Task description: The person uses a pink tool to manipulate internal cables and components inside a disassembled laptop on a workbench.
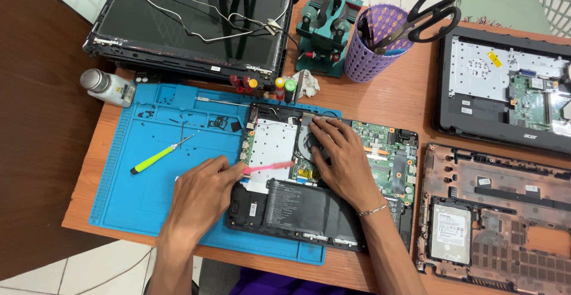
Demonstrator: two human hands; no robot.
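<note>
- Head view, and I'm looking down on a wooden table [380, 102] over pale floor tiles, dark wood along the left edge.
- I see a blue work mat [148, 200] spread on it, dotted with tiny screws, a green-handled screwdriver [159, 155] lying loose there.
- An opened laptop base [333, 182] sits across the mat's right end, board, fan and black battery exposed.
- My left hand [199, 197] pinches a pink tool [267, 166], fingers closed on its handle, the tip over the board.
- My right hand [342, 158] lies flat on the fan area, fingers spread, gripping nothing.
- Crowding round: a detached screen panel [196, 21], a purple holder [375, 45] with scissors [425, 12], a second laptop chassis [505, 90] and a bottom cover [493, 212].
</note>
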